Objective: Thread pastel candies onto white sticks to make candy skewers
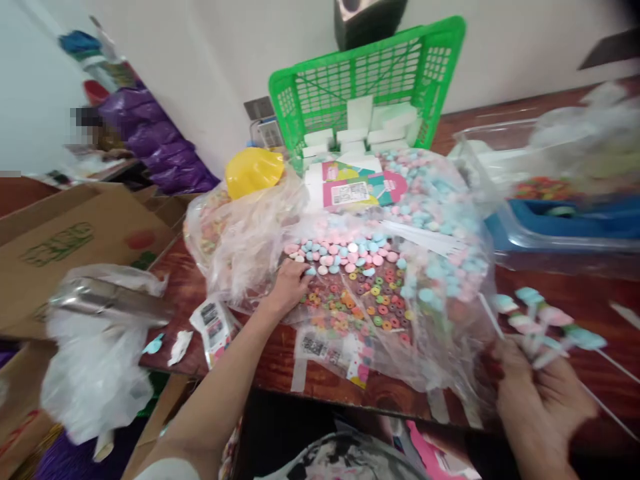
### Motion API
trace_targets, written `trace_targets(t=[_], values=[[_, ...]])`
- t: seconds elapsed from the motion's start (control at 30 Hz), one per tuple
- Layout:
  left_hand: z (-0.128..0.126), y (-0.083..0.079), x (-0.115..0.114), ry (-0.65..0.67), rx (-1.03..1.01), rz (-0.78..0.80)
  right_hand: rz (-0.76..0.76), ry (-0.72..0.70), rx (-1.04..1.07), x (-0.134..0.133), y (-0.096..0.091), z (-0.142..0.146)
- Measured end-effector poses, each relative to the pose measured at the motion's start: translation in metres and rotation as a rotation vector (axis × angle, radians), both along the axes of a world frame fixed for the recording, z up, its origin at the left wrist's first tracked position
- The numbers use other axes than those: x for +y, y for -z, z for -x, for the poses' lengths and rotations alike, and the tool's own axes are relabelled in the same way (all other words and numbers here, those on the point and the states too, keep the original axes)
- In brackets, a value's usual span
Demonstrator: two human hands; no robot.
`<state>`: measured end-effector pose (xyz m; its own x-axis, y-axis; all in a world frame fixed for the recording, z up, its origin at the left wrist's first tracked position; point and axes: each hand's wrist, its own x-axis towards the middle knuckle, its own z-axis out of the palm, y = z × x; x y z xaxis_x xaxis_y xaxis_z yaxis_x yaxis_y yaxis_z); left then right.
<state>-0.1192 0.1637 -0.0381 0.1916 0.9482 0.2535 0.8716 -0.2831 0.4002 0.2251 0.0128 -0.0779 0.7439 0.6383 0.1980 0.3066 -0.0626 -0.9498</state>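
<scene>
My left hand (291,287) reaches into a loose pile of pink, blue and white candies (345,253). Its fingers are bent together at the pile's left edge, and whatever they pinch is hidden. At the lower right, my right hand (543,393) is closed around several candy skewers (547,320), white sticks topped with blue and pink pieces. Small ring-shaped candies (380,303) in orange, green and brown lie nearer the front, on clear plastic. White sticks (425,237) rest on a large clear bag of pink and blue candies (445,193).
A green basket (367,73) with white boxes stands at the back. To its left, a yellow bowl (254,172) sits on another candy bag (235,233). A clear tub (555,233) is on the right. Cardboard boxes (75,233) and a plastic-wrapped roll (107,303) flank the table's left side.
</scene>
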Motion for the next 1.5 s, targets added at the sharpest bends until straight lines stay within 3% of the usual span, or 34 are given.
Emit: trace_targets(t=[0.13, 0.23, 0.33, 0.43, 0.57, 0.8, 1.13, 1.3, 1.43, 1.5], values=[[-0.009, -0.001, -0.003, 0.032, -0.047, -0.041, -0.026, -0.194, -0.061, 0.011, 0.001, -0.006], [-0.020, -0.004, -0.009, -0.038, -0.280, -0.003, -0.046, -0.216, -0.070, 0.009, 0.001, -0.007], [-0.038, -0.015, -0.029, -0.113, -0.732, 0.207, -0.103, -0.182, -0.055, -0.006, -0.004, -0.001], [-0.061, -0.030, -0.054, -0.084, -1.140, 0.442, -0.134, -0.227, -0.098, -0.024, -0.016, 0.008], [-0.087, -0.043, -0.080, -0.014, -1.375, 0.629, -0.178, -0.454, -0.254, -0.035, -0.034, 0.024], [-0.109, -0.034, -0.105, 0.043, -1.443, 0.513, -0.232, -0.649, -0.453, -0.041, -0.041, 0.045], [-0.114, -0.025, -0.119, 0.117, -1.299, 0.309, -0.124, -0.614, -0.614, -0.040, -0.033, 0.050], [-0.113, -0.015, -0.117, 0.106, -1.229, 0.178, -0.046, -0.719, -0.480, -0.044, -0.038, 0.056], [-0.111, -0.016, -0.118, 0.156, -1.107, 0.062, 0.060, -0.857, -0.212, -0.050, -0.043, 0.058], [-0.111, -0.019, -0.121, 0.177, -1.030, 0.003, 0.084, -0.847, -0.067, -0.053, -0.043, 0.061]])
